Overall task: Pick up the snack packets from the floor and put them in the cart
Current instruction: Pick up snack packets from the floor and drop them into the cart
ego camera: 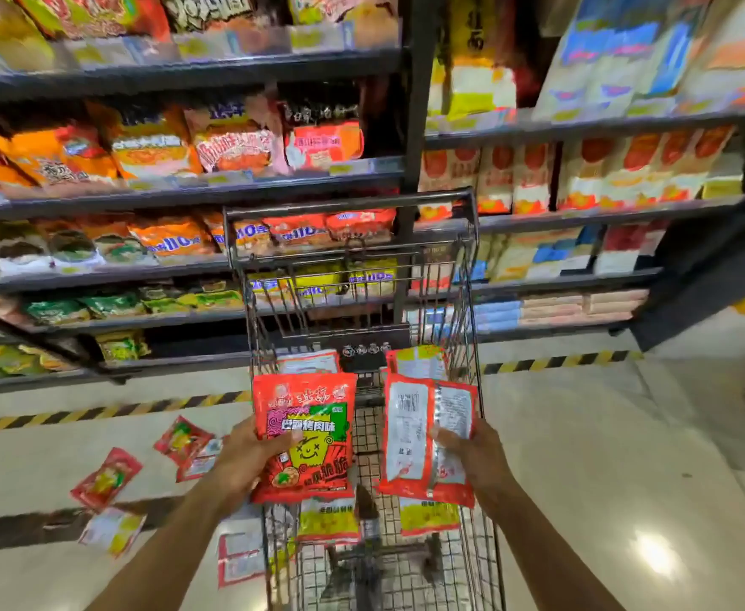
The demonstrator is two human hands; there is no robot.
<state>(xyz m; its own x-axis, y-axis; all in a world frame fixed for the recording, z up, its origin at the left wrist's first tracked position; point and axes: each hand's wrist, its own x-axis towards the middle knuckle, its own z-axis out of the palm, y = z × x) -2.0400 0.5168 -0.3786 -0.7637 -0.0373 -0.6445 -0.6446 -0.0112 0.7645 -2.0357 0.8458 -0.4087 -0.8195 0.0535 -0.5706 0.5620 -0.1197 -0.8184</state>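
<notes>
Your forearms reach in from the bottom edge. Your left hand (247, 460) pinches a red snack packet (304, 438) by its left edge, thumb on the printed face and fingers curled beneath, so it stays flat instead of sagging. Your right hand (476, 456) grips a second packet (410, 438) the same way by its right edge, label side up. More packet edges show under both, but I cannot tell whether you hold those too or they already lie in the basket. Both packets hang directly above the wire cart (348, 203), which I judge puts you ready to release them. Several loose packets (106, 478) lie on the floor (582, 434) left of the cart, below the shelves (185, 198), so the job looks only partly done.
</notes>
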